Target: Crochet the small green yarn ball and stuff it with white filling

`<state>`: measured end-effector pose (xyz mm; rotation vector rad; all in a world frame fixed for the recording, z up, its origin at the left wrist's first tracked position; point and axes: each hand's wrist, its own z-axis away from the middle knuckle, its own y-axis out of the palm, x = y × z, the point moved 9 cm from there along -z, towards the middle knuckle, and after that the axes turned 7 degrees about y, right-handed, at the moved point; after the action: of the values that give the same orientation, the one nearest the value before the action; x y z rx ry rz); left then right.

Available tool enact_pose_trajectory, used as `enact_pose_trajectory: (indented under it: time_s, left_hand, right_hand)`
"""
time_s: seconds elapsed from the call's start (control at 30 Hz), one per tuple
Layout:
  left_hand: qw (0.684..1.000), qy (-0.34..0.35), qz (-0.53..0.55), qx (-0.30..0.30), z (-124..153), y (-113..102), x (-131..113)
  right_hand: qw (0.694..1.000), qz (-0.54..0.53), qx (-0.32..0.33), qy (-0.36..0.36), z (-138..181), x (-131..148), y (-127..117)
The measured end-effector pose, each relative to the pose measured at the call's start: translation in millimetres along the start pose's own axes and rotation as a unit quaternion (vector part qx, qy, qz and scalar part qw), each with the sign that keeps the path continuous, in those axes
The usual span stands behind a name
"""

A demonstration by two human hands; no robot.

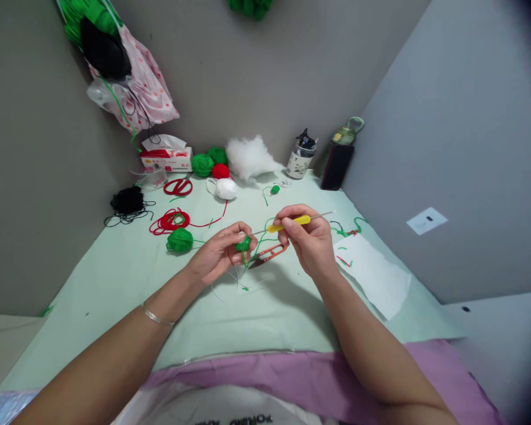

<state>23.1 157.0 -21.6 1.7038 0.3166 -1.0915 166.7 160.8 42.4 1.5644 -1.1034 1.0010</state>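
Observation:
My left hand (219, 252) is closed around a small green crochet piece (243, 243), with green and white strands hanging below it. In my right hand (308, 242) is a crochet hook (294, 224) with a yellow handle, gripped between thumb and fingers. The hook's thin metal shaft points left toward the crochet piece; I cannot tell whether its tip is in the stitches. Orange-handled thread snips (269, 255) lie on the table just beneath, between the two hands. A green yarn ball (179, 240) rests left of my left hand, its strand running toward that hand.
Behind the hands stand red scissors (178, 187), a white yarn ball (225, 189), fluffy white stuffing (251, 158), a tissue box (167, 159), a pen cup (300, 162) and a phone (337, 167). Black yarn (128, 202) and coiled red yarn (168, 221) lie left; white paper (374, 274) lies right.

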Motion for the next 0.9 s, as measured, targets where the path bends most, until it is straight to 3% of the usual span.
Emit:
enact_pose_trajectory:
  time_s: [0.33, 0.53, 0.7, 0.9]
  left_hand:
    - [1.0, -0.014, -0.002, 0.01, 1, 7, 1]
    - [1.0, -0.018, 0.009, 0.013, 2, 9, 2]
    - [0.999, -0.024, 0.023, 0.005, 2, 7, 6]
    - [0.999, -0.008, 0.049, -0.015, 3, 10, 8]
  right_hand:
    - [0.997, -0.057, 0.017, 0.056, -2, -13, 5]
    - [0.997, -0.061, 0.001, 0.05, -1, -17, 6]
    - [0.998, -0.035, -0.013, 0.041, 1, -16, 5]
    - [0.997, 0.044, 0.048, 0.031, 6, -15, 16]
